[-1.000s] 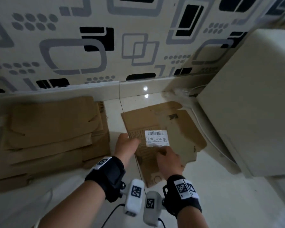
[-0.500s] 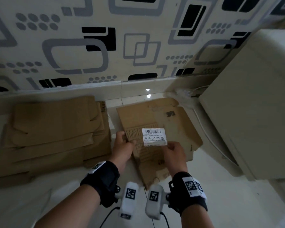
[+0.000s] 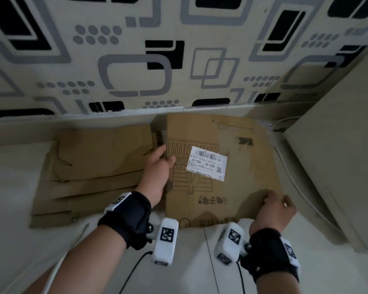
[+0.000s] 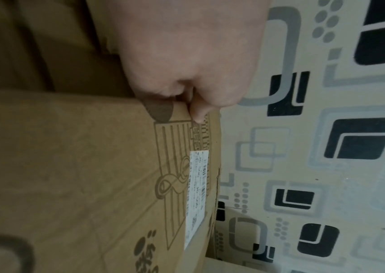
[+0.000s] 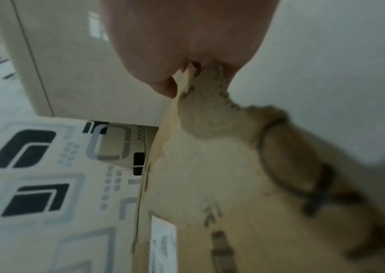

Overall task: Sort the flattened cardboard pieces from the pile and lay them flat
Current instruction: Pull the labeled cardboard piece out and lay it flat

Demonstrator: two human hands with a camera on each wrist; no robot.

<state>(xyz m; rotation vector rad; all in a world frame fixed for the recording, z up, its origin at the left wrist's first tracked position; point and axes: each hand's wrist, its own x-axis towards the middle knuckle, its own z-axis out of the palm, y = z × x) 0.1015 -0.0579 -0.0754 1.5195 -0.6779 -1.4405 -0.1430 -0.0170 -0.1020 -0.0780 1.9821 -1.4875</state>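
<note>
Left hand (image 3: 157, 170) pinched the left edge of the sheet (image 3: 238, 158) about midway along, thumb on the printed face and fingers curled under; the left wrist view (image 4: 186, 61) confirmed the clamp on that edge. Right hand (image 3: 273, 211) pinched the near right corner, and the right wrist view (image 5: 186, 46) showed the torn, fluted corner caught between thumb and fingers. We read both hands as closed on the same piece.

We noted the sheet held between the two hands, face up, its white label (image 3: 207, 163) left of centre. Its far edge reached the base of the wall (image 3: 179, 66); its near edge lay just ahead of the wrists. Whether the far edge rested on the floor (image 3: 200, 262) or hung clear of it, we could not tell.

The stack (image 3: 98, 170) of flattened pieces lay to the left, on the floor against the wall. The sheet's left edge, with the left hand on it, overlapped the stack's right side. A pale cabinet (image 3: 338, 155) stood close on the right, a cable (image 3: 295, 183) running along its foot.

Our judgement: the left hand was the nearer one to the stack, so any laying-down leftward would pivot on that grip, the right hand swinging the corner over. The tight spot was the right, where the sheet nearly met the cabinet.
</note>
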